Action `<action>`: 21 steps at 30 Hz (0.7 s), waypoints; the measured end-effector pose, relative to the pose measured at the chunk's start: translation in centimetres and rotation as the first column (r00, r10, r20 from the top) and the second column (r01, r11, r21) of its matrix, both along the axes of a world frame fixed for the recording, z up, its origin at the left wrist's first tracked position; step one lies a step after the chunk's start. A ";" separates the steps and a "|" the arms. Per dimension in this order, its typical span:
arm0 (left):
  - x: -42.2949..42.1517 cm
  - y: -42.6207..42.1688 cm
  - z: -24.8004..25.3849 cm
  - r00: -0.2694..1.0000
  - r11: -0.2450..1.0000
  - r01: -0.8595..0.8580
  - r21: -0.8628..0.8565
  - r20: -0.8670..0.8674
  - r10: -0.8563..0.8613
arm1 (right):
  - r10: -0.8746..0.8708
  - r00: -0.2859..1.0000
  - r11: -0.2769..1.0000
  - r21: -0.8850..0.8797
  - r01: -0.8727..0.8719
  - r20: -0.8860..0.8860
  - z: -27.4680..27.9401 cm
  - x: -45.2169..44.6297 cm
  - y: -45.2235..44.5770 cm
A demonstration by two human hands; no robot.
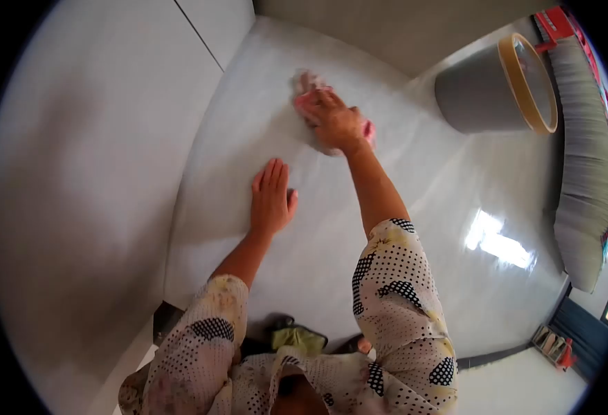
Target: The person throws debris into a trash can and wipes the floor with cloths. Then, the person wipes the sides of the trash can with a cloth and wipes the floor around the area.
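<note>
My right hand (340, 126) presses a crumpled pink and white cloth (308, 102) against the light grey, glossy floor (324, 256). The cloth bunches out beyond the fingertips and beside the wrist, and its edges are slightly blurred. Lower and to the left, my left hand (272, 199) rests palm down on the floor, its fingers stretched out and the thumb apart. Nothing is under it that I can see. Both forearms reach forward from patterned, dotted sleeves.
A grey bin (473, 90) with a tan rim stands at upper right. Beside it hangs a pale pleated bed skirt (581, 166). A white panel (96, 159) rises on the left, and a beige surface (359, 28) borders the floor ahead. A small rack (551, 346) stands far right.
</note>
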State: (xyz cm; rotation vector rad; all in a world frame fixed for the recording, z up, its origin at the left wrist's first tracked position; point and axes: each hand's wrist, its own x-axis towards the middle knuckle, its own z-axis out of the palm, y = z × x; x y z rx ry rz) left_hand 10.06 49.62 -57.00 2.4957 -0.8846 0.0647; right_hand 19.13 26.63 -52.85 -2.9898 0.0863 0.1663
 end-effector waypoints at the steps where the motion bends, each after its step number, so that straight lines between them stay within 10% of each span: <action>1: 0.4 0.2 -0.5 1.000 0.998 0.003 -0.059 0.003 -0.003 | 0.102 0.995 0.995 0.025 -0.101 -0.002 0.8 -1.6 1.7; 7: 1.4 2.7 -2.9 0.945 0.871 -0.116 -0.477 -0.324 -0.051 | 0.143 0.979 0.977 0.138 -0.163 0.147 0.2 -15.3 8.9; 15: -12.4 9.7 0.9 0.839 0.916 0.220 -0.336 -0.414 -0.354 | 0.032 0.998 0.911 0.409 -0.050 0.051 2.4 -33.4 16.6; 17: -16.7 11.9 3.3 0.837 0.918 0.268 -0.292 -0.402 -0.372 | -0.111 0.994 0.588 0.806 0.072 -0.007 1.9 -36.7 14.9; 21: -22.6 14.1 7.3 0.653 0.812 0.537 -0.230 -0.497 -0.572 | -0.431 0.869 0.048 0.955 0.291 -0.243 4.3 -41.4 10.3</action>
